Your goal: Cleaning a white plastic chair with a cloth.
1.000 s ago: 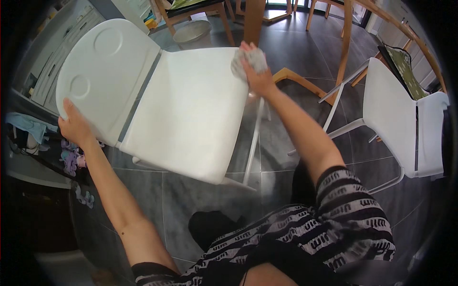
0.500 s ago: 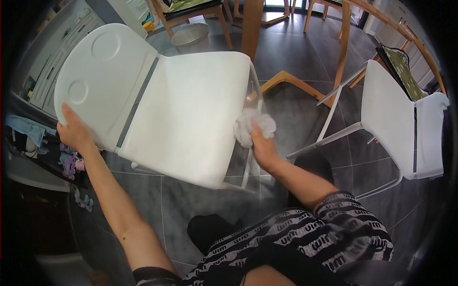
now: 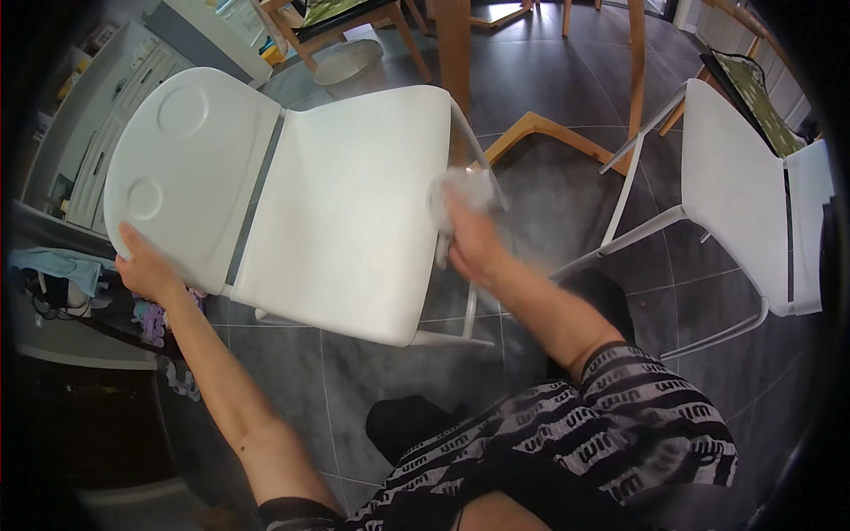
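White cloth [image 3: 462,188] being worked along the chair [image 3: 354,212] seat's right edge, gripped in right hand [image 3: 474,248] fingers, now between the far corner of a second ago and the lower spot after it. Left hand [image 3: 146,270] still clasping the backrest rim, steadying the tipped chair over grey floor [image 3: 372,389]; wiping passes continuing along that edge.

The chair [image 3: 345,221] at frame centre is plain white, with a grey slot between seat and back. The cloth [image 3: 460,188] at its right edge looks whitish, though blur hides any pattern. A second chair [image 3: 739,199], right, is white too. The floor [image 3: 567,190] is dark grey tile. The sleeve [image 3: 637,416], lower right, is black with white striped lettering. Upper frame: orange-brown wooden legs [image 3: 456,40].
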`<state>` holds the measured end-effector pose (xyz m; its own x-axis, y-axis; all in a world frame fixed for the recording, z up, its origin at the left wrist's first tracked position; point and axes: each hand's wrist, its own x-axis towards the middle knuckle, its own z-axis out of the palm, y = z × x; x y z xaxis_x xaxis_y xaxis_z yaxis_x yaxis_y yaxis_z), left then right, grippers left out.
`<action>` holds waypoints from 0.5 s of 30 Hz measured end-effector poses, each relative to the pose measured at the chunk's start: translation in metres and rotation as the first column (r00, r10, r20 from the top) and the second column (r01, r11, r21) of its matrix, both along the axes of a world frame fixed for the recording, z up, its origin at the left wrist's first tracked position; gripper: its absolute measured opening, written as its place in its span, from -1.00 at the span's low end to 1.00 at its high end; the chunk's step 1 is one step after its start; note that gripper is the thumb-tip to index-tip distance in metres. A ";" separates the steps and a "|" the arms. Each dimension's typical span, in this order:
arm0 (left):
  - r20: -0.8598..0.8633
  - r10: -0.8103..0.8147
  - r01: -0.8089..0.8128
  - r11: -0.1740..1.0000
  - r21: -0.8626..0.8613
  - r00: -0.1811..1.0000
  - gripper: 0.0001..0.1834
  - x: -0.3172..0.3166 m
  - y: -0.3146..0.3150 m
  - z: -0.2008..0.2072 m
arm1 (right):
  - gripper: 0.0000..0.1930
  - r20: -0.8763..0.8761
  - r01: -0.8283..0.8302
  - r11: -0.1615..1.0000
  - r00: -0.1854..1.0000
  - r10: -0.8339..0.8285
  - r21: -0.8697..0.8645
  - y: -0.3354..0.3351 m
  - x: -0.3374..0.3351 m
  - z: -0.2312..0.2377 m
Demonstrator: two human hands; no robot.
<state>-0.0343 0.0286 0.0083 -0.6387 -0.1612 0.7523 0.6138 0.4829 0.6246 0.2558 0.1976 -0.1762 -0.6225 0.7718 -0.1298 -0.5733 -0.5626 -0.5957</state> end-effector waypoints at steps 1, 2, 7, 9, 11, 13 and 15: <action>0.004 -0.004 0.004 1.000 -0.005 1.000 -0.34 0.000 0.002 -0.001 | -0.67 0.035 -0.049 0.999 0.998 0.050 -0.022 -0.019 0.006 -0.007; 0.009 -0.008 0.008 1.000 -0.012 1.000 -0.34 0.002 0.002 0.000 | -0.70 0.068 -0.097 0.994 0.993 0.101 -0.049 -0.034 0.011 -0.010; -0.190 0.174 -0.222 0.936 -0.273 0.966 -0.29 0.032 0.013 -0.016 | -0.77 0.049 -0.245 0.968 0.969 0.242 0.063 -0.038 0.027 -0.006; -0.475 -0.012 -0.214 0.882 -0.419 0.880 -0.25 0.056 0.036 -0.028 | -0.78 0.064 -0.283 0.957 0.958 0.279 0.062 -0.036 0.030 0.003; -0.341 -0.357 0.114 0.817 -0.566 0.869 -0.29 0.085 0.082 -0.038 | -0.79 0.151 -0.281 0.958 0.951 0.270 0.057 -0.039 0.035 0.007; -0.199 -0.499 0.231 0.672 -0.704 0.843 -0.36 0.105 0.127 -0.050 | -0.80 0.136 -0.270 0.960 0.956 0.259 0.067 -0.042 0.034 0.007; -0.063 -0.509 0.279 0.566 -0.776 0.858 -0.41 0.111 0.159 -0.077 | -0.80 0.121 -0.258 0.963 0.961 0.248 0.073 -0.046 0.033 0.007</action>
